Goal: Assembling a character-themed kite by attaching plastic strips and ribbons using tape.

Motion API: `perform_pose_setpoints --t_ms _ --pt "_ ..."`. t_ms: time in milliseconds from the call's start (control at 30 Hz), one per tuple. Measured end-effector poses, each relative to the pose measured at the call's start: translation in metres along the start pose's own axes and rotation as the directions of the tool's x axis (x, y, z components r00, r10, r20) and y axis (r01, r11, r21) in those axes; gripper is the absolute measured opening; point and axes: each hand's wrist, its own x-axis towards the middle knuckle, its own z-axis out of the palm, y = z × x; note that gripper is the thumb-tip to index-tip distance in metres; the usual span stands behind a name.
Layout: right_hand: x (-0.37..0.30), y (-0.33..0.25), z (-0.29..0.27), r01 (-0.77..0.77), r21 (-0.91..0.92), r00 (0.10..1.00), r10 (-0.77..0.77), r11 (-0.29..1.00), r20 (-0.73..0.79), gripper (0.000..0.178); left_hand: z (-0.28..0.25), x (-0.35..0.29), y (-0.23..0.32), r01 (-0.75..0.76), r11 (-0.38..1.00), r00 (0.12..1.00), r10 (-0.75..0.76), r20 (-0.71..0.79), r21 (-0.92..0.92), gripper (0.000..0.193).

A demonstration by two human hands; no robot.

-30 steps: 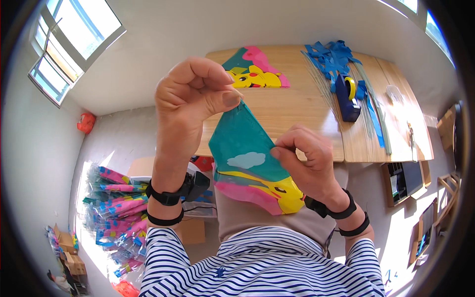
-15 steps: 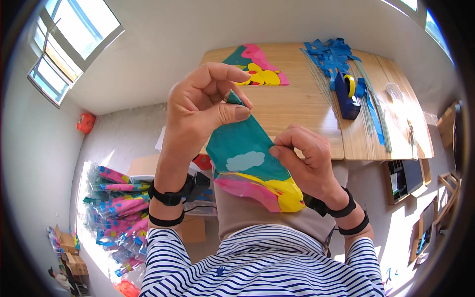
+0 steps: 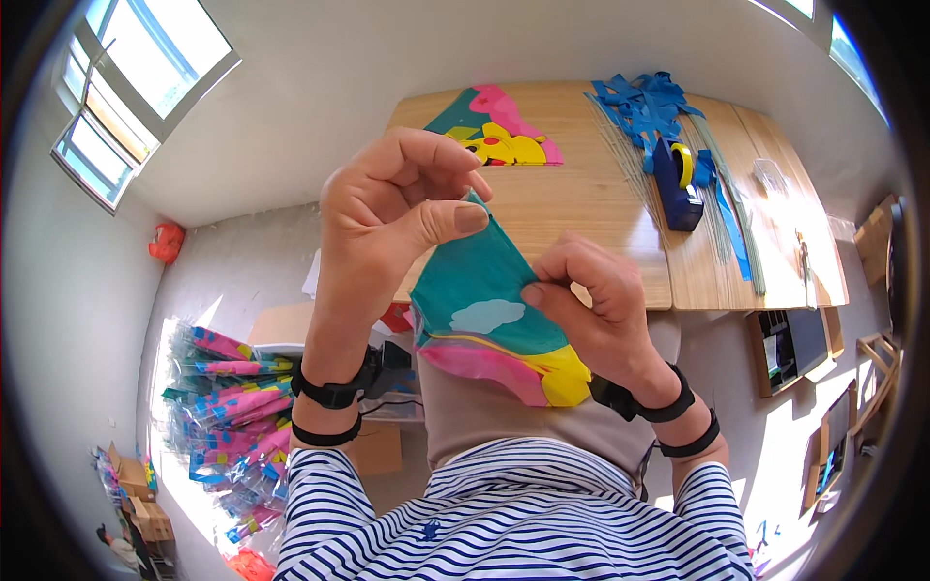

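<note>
A thin, glossy kite sail (image 3: 475, 276), teal with a pale cloud patch and pink and yellow below, hangs folded in front of my body. Thumb and fingers of my left hand (image 3: 387, 208) pinch its pointed top corner. Lower down, my right hand (image 3: 596, 305) grips the sail's right edge between thumb and forefinger. The stretch of edge between both hands is fairly straight. Beyond my left hand, a second printed sheet (image 3: 528, 147) in pink, teal and yellow lies flat on the wooden table (image 3: 572, 213), partly hidden by my fingers.
On the table's right side are blue ribbon strips (image 3: 644, 102), thin rods (image 3: 625, 155), a dark blue tape dispenser (image 3: 675, 198) with yellow tape, and scissors (image 3: 804, 261). Several bagged colourful bundles (image 3: 237, 407) lie at lower left. A cardboard box (image 3: 376, 450) stands below the table.
The sail's lower part has swung slightly upward and its folds have shifted. My left fingers have moved a little at the top corner; both hands keep their pinch.
</note>
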Motion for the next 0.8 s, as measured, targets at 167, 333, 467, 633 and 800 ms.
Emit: perform_pose_setpoints --t_ms 167,333,467,633,800 --pt "-0.004 -0.001 0.001 -0.023 0.018 1.0 0.023 1.0 0.015 0.014 -0.006 -0.003 -0.003 -0.046 0.999 0.999 0.046 -0.016 0.005 0.025" --pt "-0.005 -0.004 -0.001 -0.046 0.025 0.998 0.046 0.999 0.032 0.013 -0.009 -0.003 -0.004 0.016 0.995 1.0 -0.016 -0.002 -0.099 0.03" --pt "-0.006 -0.001 -0.003 -0.096 0.016 0.995 0.096 0.995 0.006 0.013 0.003 -0.001 -0.005 -0.01 1.0 0.999 0.011 0.03 -0.006 0.042" --pt "-0.005 0.0 0.0 -0.067 0.02 0.998 0.067 0.998 0.001 0.013 0.006 -0.005 -0.004 0.112 0.99 0.984 -0.123 0.132 0.089 0.046" --pt "-0.005 0.0 0.001 -0.064 0.025 0.998 0.064 0.998 0.02 0.013 0.001 -0.006 -0.007 0.104 0.991 0.986 -0.113 0.12 0.079 0.039"
